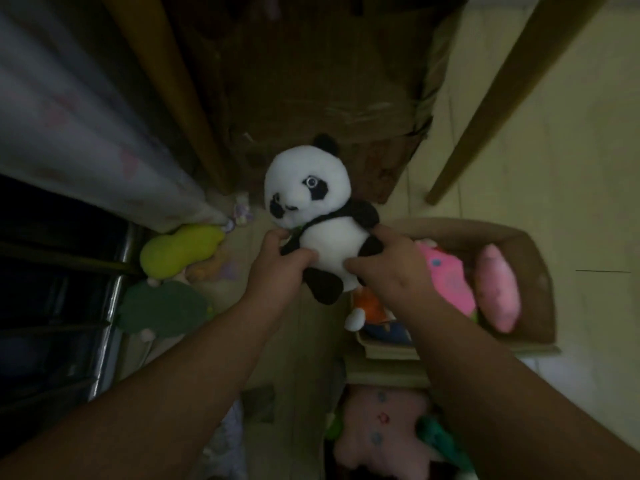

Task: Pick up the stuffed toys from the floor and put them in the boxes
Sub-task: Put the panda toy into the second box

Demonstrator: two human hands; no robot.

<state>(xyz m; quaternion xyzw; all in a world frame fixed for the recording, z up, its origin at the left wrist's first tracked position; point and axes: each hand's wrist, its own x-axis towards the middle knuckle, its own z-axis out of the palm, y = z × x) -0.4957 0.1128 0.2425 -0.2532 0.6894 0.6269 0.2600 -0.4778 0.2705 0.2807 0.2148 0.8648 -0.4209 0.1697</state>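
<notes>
The panda toy (320,216) is held up off the floor, upright, head away from the person. The left hand (277,261) and right hand (391,265) grip its body from either side, fingers curled round it. The open cardboard box (533,258), already holding a pink toy (450,282), lies just right of and below the panda, nearer the right hand.

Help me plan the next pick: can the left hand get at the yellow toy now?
Not yet, probably: the left hand grips the panda, with the right hand. The yellow toy lies uncovered left of it, so once freed, the way looks open.
</notes>
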